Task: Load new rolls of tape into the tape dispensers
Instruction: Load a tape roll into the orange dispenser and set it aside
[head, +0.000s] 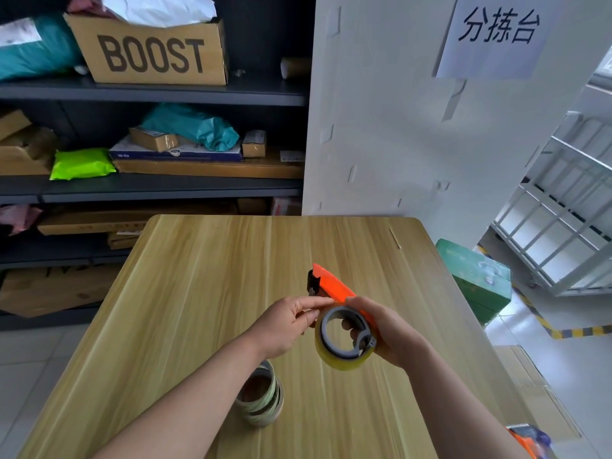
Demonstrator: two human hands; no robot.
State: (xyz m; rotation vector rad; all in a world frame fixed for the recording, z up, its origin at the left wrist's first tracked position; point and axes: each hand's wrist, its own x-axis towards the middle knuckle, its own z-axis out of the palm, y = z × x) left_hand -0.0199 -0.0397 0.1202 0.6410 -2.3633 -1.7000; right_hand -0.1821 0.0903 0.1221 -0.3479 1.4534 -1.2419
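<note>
Several dark shelves of a storage rack (149, 94) fill the left background, loaded with cardboard parcels and teal and bright green mailing bags. Beside the rack rises a broad white pillar (381, 134), and just before both stands the wooden desk (198, 293), its pale grain running away from the viewer. Off to the right, on the grey floor, a white wire cage trolley (563, 220) stands well apart from the desk. On the top shelf sits a brown cardboard box (152, 54) printed with BOOST. A green box (477, 283) rests on the floor just beside the desk's far right corner. A paper sign (496, 34) with dark characters hangs high on the pillar. Both forearms reach in over the desk, bare. The right hand (394, 336) is curled round the orange tape dispenser (331, 284), holding it up above the desk with its black nose pointing away; some of its fingertips show through the hollow grey hub. The left hand (284, 326) has its fingers curled, thumb and forefinger pinching at the upper edge of the roll of tape (341, 361), a yellowish roll seated on the dispenser's hub. Under the left forearm a short stack of tape rolls (261, 402) sits on the desk. At the lower right corner a blurred orange object (526, 438) is too unclear to name.
</note>
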